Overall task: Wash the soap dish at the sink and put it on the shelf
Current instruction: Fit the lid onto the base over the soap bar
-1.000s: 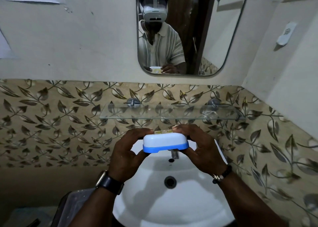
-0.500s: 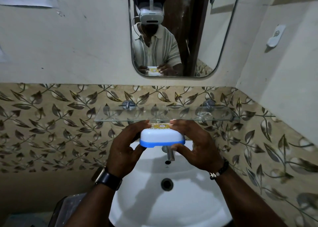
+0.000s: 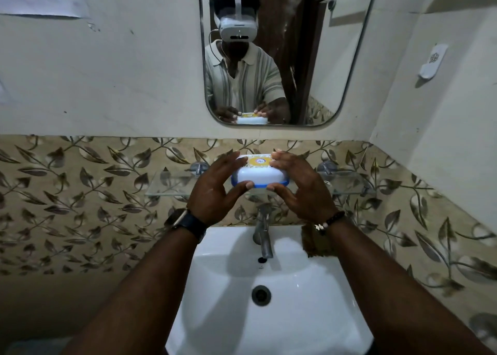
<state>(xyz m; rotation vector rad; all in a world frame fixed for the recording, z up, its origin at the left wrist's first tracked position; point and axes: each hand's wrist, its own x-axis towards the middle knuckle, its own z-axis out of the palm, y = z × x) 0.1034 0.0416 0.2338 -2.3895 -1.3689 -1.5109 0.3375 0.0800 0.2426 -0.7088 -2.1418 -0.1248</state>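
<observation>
A home bathroom: white sink (image 3: 282,327), wall mirror (image 3: 349,59), glass shelf (image 3: 166,185), leaf-patterned tiles (image 3: 80,193).

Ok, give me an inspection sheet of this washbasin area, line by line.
Surface: glass shelf on the leaf-patterned tile wall, bare where visible.
Job's things: soap dish, white with blue rim, a yellow soap on top, held level at the shelf; whether it rests on the glass cannot be told.
Clutter: brown scrubber on the sink rim beside the tap.
Hands: left hand and right hand grip the dish ends.
Cables: nothing seen.
Surroundings: mirror above, white wall holder at right.
</observation>
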